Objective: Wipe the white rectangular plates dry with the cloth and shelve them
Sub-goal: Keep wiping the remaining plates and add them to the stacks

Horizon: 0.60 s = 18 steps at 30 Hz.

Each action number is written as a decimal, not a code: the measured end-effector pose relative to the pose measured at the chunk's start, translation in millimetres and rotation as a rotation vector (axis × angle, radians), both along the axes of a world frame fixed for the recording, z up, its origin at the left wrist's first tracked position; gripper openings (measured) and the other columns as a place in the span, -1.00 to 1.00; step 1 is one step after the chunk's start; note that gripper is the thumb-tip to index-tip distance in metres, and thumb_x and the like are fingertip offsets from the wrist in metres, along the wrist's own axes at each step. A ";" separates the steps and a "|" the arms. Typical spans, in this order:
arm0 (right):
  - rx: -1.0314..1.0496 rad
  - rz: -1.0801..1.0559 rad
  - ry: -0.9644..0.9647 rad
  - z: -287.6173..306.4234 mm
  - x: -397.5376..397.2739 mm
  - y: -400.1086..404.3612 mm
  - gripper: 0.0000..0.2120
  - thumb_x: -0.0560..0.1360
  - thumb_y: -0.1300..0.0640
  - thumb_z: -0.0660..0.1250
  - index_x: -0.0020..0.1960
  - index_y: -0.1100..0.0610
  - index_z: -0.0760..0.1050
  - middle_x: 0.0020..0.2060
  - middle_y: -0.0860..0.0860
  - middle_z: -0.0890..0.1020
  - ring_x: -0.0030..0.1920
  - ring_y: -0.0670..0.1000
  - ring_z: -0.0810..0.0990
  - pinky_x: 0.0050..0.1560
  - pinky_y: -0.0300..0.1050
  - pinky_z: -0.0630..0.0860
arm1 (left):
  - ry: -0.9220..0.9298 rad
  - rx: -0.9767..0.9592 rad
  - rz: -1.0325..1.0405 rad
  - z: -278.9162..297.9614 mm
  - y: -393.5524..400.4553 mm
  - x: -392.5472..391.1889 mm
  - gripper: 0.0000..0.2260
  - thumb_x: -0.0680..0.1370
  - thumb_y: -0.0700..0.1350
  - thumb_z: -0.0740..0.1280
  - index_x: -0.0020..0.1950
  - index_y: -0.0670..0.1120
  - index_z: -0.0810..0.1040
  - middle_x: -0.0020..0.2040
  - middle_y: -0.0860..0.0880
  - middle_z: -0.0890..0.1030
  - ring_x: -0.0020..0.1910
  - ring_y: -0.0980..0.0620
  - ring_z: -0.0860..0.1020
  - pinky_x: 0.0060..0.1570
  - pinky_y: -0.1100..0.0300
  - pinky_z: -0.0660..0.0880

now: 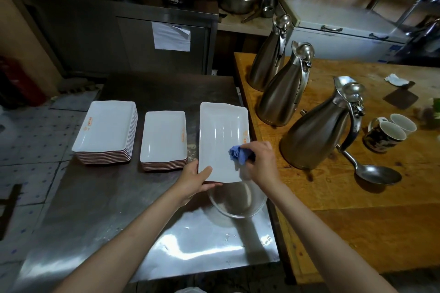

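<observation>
On the shiny metal table [100,233], a person is holding one white plate [220,131] up by its near end. The left hand [194,179] grips the near left corner of the plate, with the thumb on top and the fingers curled under the edge. The right hand [259,162] is closed around a bunched-up blue cloth [239,152] and presses it onto the near right part of the plate. The plate is long and has a small orange mark by its right rim.

Just under the near end of the plate sits a clear glass bowl [238,202] on the table. To the left of the held plate are two stacks of white plates. The small stack [164,137] is just beside it, and the big stack [107,126] is farther left. Both stacks rest flat on the metal table.

To the right stands a wooden table [357,221], touching the metal one. On it are three tall silver jugs [314,133], lined up from far to near. A big metal spoon [373,172] lies next to the nearest jug. Two mugs [388,133] stand close together past the spoon. A crumpled white paper [396,79] lies near the far side of the wooden table.

At the back is a dark metal cabinet [95,38] with a sheet of paper [171,35] stuck on its door.
</observation>
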State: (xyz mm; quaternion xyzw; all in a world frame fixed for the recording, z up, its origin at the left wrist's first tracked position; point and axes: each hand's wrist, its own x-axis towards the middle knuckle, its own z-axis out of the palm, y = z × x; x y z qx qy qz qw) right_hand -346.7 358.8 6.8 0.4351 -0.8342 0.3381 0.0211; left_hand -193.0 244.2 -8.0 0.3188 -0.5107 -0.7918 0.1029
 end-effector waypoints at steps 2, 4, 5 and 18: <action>0.023 -0.066 -0.065 7.0 -8.7 -7.9 -0.76 0.34 0.39 0.40 -0.04 0.17 0.54 -0.14 0.08 0.56 -0.09 0.01 0.41 -0.21 -0.43 0.27 | 0.007 0.003 -0.006 4.0 1.6 2.1 -0.80 0.63 -0.25 0.18 0.24 -0.11 0.43 0.11 -0.12 0.61 -0.08 -0.06 0.64 -0.25 0.27 0.58; -0.005 -0.078 -0.003 10.5 -18.3 -14.6 -0.80 0.32 0.42 0.41 -0.10 0.22 0.57 -0.18 0.12 0.59 -0.11 0.07 0.46 -0.23 -0.44 0.25 | 0.024 0.015 -0.010 7.0 3.5 3.9 -0.82 0.63 -0.26 0.18 0.18 -0.08 0.45 0.07 -0.09 0.62 -0.09 -0.05 0.64 -0.26 0.27 0.58; -0.024 -0.082 0.032 11.6 -22.7 -17.5 -0.81 0.31 0.43 0.43 -0.12 0.24 0.59 -0.18 0.13 0.60 -0.12 0.09 0.49 -0.20 -0.44 0.25 | 0.031 0.022 -0.012 7.7 4.1 4.8 -0.83 0.62 -0.26 0.18 0.17 -0.07 0.45 0.07 -0.08 0.62 -0.07 -0.05 0.63 -0.26 0.27 0.58; -0.019 -0.194 0.100 28.8 -47.1 -44.9 -0.75 0.43 0.17 0.46 0.10 0.17 0.61 0.01 0.10 0.56 -0.05 -0.02 0.40 -0.14 -0.35 0.32 | 0.019 -0.025 -0.047 5.6 5.1 14.3 -0.77 0.61 -0.23 0.22 0.27 -0.15 0.44 0.10 -0.06 0.64 -0.11 -0.02 0.68 -0.20 0.20 0.60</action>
